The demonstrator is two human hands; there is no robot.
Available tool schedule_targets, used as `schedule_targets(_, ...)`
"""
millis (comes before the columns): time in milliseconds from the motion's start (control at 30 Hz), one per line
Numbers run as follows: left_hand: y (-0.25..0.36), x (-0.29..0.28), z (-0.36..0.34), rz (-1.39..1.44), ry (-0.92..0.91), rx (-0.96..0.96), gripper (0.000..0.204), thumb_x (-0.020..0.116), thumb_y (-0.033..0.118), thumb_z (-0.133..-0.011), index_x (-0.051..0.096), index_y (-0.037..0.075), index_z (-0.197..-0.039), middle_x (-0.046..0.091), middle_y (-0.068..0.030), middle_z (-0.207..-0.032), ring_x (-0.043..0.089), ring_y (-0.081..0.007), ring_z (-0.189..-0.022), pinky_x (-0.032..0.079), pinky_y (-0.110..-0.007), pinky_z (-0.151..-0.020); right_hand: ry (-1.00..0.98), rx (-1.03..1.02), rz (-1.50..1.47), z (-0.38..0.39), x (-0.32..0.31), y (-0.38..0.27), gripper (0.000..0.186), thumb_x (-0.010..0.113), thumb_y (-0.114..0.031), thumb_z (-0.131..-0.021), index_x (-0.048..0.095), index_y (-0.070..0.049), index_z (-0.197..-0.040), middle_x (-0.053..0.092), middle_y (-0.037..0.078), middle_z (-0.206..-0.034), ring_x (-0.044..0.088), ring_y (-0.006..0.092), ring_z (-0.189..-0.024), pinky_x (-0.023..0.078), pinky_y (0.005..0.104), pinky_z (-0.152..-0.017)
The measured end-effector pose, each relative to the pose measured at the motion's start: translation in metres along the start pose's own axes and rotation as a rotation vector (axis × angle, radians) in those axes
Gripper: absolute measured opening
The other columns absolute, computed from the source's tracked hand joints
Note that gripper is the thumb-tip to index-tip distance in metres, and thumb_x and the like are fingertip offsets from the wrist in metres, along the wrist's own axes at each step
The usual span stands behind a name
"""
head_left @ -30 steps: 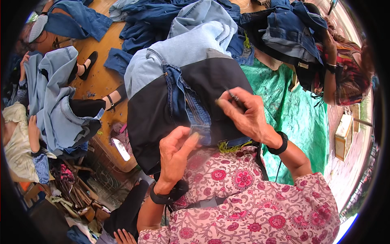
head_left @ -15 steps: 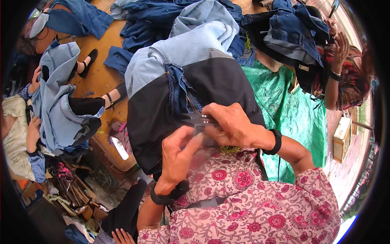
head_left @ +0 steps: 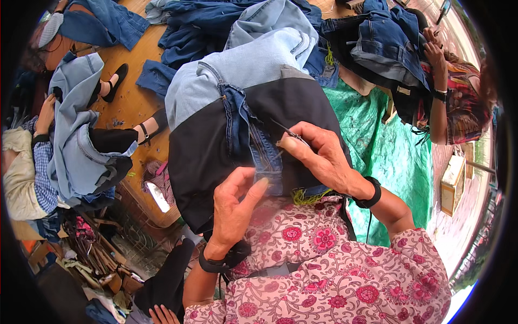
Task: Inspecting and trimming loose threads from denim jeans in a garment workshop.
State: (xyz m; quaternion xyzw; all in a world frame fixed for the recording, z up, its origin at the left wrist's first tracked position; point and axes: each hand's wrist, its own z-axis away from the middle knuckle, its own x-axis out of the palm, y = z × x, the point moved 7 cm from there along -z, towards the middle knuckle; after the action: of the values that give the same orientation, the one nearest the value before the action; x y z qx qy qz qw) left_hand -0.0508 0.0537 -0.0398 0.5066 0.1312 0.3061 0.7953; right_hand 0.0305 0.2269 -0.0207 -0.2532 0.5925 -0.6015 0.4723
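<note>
Light blue and black fabric (head_left: pixel 199 146) lies over my lap. A dark denim strip (head_left: pixel 240 119) with a metal zipper runs down its middle to a lighter end. My left hand (head_left: pixel 234 205) pinches the lower end of that strip between thumb and fingers. My right hand (head_left: pixel 318 159) is closed on small dark metal snips (head_left: pixel 286 129), just right of the zipper, with the blades pointing up and left. Yellow-green threads (head_left: pixel 307 195) hang below the fabric at the strip's right.
Co-workers sit at both sides: a hand (head_left: pixel 46 110) holds pale denim (head_left: pixel 81 151) at left, another hand (head_left: pixel 434 59) is by dark jeans (head_left: pixel 386 51) at right. A wooden surface (head_left: pixel 118 51) bears denim piles (head_left: pixel 189 32). A green tarp (head_left: pixel 388 167) and a box (head_left: pixel 453 183) lie right.
My right hand moved down to the strip beside my left hand, then back up and right with the snips. My left hand stayed near the strip's end. The co-workers' hands shifted.
</note>
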Motion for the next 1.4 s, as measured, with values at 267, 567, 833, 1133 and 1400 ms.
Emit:
schedule_targets(267,-0.005,-0.007,0.003,0.040,-0.018,-0.027,0.014,0.068,0.008,-0.092,0.065,-0.003,-0.101,0.071,-0.0040,-0.087,0.062,-0.0053,-0.078,0.050,-0.022,-0.071,-0.180,-0.097,0.098,0.043,0.003,-0.004,0.026,0.056,-0.025,-0.099,0.059,0.000,-0.092,0.058,0.015,-0.068,0.060,0.0311,-0.059,0.045,0.0387,-0.055)
schedule_targets(567,0.025,-0.004,-0.001,-0.341,0.069,0.234,0.017,0.071,0.004,-0.088,0.065,-0.001,-0.103,0.067,-0.0067,-0.095,0.063,-0.0106,-0.084,0.051,-0.025,-0.075,-0.157,0.057,-0.001,0.046,0.014,0.009,0.023,0.060,-0.023,-0.097,0.060,0.000,-0.091,0.062,0.013,-0.067,0.063,0.0297,-0.058,0.047,0.0368,-0.055)
schedule_targets(833,0.002,-0.016,-0.004,-0.247,0.135,0.137,0.006,0.063,0.004,-0.095,0.062,-0.001,-0.098,0.061,0.0000,-0.085,0.054,-0.0044,-0.075,0.043,-0.020,-0.065,-0.172,0.019,0.022,0.046,0.022,0.009,0.027,0.061,-0.026,-0.096,0.060,0.000,-0.087,0.059,0.017,-0.066,0.062,0.0333,-0.058,0.045,0.0392,-0.053)
schedule_targets(1133,0.022,-0.005,-0.005,-0.390,0.066,0.228,0.012,0.065,0.003,-0.093,0.060,-0.001,-0.104,0.063,-0.0039,-0.088,0.058,-0.0077,-0.080,0.046,-0.023,-0.071,-0.207,-0.054,0.059,0.041,0.023,0.004,0.029,0.064,-0.025,-0.094,0.057,0.001,-0.084,0.058,0.018,-0.066,0.060,0.0366,-0.057,0.044,0.0421,-0.052)
schedule_targets(1400,0.001,-0.016,-0.008,-0.247,0.125,0.105,0.008,0.062,0.006,-0.096,0.060,-0.001,-0.099,0.065,-0.0046,-0.093,0.057,-0.0057,-0.082,0.047,-0.023,-0.074,-0.187,-0.054,0.090,0.042,0.025,0.005,0.030,0.065,-0.026,-0.093,0.056,0.001,-0.083,0.057,0.018,-0.065,0.060,0.0370,-0.057,0.043,0.0427,-0.052)
